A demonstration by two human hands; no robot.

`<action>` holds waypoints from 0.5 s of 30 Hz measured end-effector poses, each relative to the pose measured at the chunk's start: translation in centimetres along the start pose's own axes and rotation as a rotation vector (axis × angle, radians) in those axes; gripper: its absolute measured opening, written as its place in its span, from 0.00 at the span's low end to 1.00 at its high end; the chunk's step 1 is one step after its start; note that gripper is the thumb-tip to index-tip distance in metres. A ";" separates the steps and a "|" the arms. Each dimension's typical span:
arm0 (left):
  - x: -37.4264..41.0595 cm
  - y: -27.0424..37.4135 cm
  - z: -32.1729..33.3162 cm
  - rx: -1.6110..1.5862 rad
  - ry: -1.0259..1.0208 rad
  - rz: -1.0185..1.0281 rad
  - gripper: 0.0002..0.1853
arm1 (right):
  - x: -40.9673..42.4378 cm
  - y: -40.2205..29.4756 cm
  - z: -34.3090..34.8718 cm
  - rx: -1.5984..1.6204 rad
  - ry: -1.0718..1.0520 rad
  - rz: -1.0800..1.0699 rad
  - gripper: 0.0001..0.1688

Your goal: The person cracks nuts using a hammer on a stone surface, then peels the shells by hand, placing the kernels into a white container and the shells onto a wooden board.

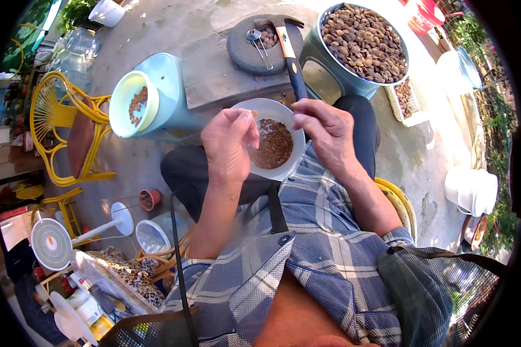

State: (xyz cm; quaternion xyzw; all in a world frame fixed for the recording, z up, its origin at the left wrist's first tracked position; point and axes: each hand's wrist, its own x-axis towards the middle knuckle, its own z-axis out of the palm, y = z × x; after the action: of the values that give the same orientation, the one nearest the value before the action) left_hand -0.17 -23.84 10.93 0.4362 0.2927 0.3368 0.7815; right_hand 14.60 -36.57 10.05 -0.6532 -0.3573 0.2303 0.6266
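Observation:
My left hand (230, 143) pinches a small brown kernel piece (255, 113) between thumb and forefinger. Below both hands, in my lap, sits a white bowl (242, 105) of brown shell fragments (274, 145). My right hand (328, 132) is raised over the bowl's right rim with its fingers curled; whether anything is in them is hidden. Just beyond it ends the black handle of a claw hammer (291, 60). The hammer's head rests on a round, hollowed stone (247, 54). Nuts or fruit stones (268, 38) fill the hollow, and a wire tool with a coiled head (254, 35) lies across it.
Under the stone is a wooden board (208, 69). A large bucket (308, 65) of brown fruit stones stands right, beside a shallow basket (412, 119). On a blue stool (169, 69) at left, a pale bowl (154, 93) holds kernels. A yellow rattan chair (54, 86) stands farther left.

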 end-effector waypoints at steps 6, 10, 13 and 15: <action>-3.5 0.3 0.8 0.092 0.008 0.060 0.04 | -0.1 -3.5 2.6 0.241 -0.233 0.015 0.06; -4.4 0.7 0.6 0.034 -0.017 0.013 0.05 | -0.6 -3.5 3.0 0.240 -0.266 -0.061 0.04; -4.8 1.2 0.4 -0.099 -0.049 -0.108 0.06 | -0.9 -3.3 3.3 0.171 -0.253 -0.155 0.03; -4.9 1.5 0.4 -0.152 -0.075 -0.171 0.07 | -1.0 -3.5 3.3 0.127 -0.249 -0.221 0.03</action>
State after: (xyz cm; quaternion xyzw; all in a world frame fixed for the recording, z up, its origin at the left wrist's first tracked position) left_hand -3.23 -27.30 13.27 0.3614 0.2729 0.2735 0.8486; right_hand 10.90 -35.28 12.95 -0.5354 -0.4864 0.2613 0.6391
